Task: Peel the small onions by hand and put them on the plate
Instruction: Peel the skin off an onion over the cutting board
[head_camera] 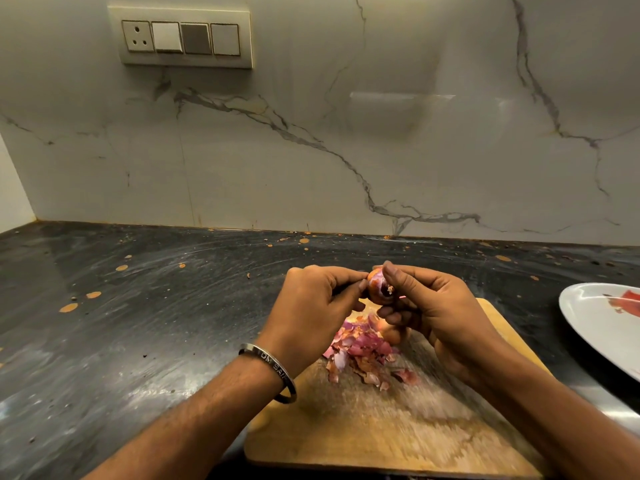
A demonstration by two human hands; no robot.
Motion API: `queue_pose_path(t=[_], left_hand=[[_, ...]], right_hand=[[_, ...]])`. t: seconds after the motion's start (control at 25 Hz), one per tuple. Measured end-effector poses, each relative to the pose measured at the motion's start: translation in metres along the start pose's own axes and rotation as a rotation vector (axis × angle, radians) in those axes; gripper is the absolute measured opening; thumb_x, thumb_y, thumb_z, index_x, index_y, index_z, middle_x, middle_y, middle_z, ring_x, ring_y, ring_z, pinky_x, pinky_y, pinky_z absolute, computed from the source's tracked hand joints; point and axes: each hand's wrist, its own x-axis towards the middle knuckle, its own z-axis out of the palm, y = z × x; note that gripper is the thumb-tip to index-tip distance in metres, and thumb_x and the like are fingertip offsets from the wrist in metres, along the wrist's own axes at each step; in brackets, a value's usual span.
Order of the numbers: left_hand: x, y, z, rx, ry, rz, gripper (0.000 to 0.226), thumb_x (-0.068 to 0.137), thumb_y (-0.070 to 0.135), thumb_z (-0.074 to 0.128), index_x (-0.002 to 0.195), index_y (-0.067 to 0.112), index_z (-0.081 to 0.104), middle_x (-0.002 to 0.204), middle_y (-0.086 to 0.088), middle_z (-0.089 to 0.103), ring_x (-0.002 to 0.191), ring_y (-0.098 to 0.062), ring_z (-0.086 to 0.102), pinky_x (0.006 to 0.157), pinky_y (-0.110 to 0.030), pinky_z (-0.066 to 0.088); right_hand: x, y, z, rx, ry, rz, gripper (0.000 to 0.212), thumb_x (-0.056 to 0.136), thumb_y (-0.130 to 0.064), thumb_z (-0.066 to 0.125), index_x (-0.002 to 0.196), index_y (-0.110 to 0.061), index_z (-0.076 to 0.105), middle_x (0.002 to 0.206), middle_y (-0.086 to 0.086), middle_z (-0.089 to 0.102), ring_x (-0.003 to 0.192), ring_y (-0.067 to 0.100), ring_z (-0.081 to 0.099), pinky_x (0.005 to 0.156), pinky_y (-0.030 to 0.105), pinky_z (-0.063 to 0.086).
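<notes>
A small onion (378, 285) with orange-pink skin is held in the air above the wooden cutting board (381, 427). My left hand (317, 306) pinches its left side with curled fingers. My right hand (429, 306) grips it from the right, thumb on top and fingers curled below. A pile of pink and brown onion peels (363, 355) lies on the board under my hands, with another unpeeled onion (393, 332) partly hidden behind my right fingers. A white plate (595, 323) sits at the right edge.
The dark stone counter (138, 306) spreads out to the left, spotted with small orange stains. A marble wall with a switch panel (181, 36) stands behind. A metal bangle (273, 372) is on my left wrist.
</notes>
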Motion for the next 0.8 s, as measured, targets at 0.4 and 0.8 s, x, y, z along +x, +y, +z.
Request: queue_pose_path(t=[0.4,0.8], left_hand=[[-0.0005,0.0013,0.0069,0.095,0.119,0.052,0.015,0.09,0.015,0.07,0.101,0.021,0.078,0.076,0.017,0.072,0.068,-0.003,0.069,0.062,-0.021,0.057],[0.0033,0.0007,0.0022,0.022,0.173,-0.052,0.011,0.091,0.014,0.068,0.093,0.02,0.077,0.076,0.012,0.073,0.07,-0.001,0.07,0.067,-0.018,0.058]], right_hand=[[-0.0014,0.0012,0.0015,-0.044,-0.004,-0.007,0.038,0.069,-0.044,0.078,0.094,-0.016,0.081,0.084,0.019,0.075,0.058,0.022,0.067,0.048,0.032,0.055],[0.0055,0.0055,-0.0012,-0.001,-0.039,-0.013,0.041,0.075,-0.029,0.077,0.11,-0.009,0.071,0.094,0.016,0.077,0.075,0.028,0.076,0.053,0.022,0.055]])
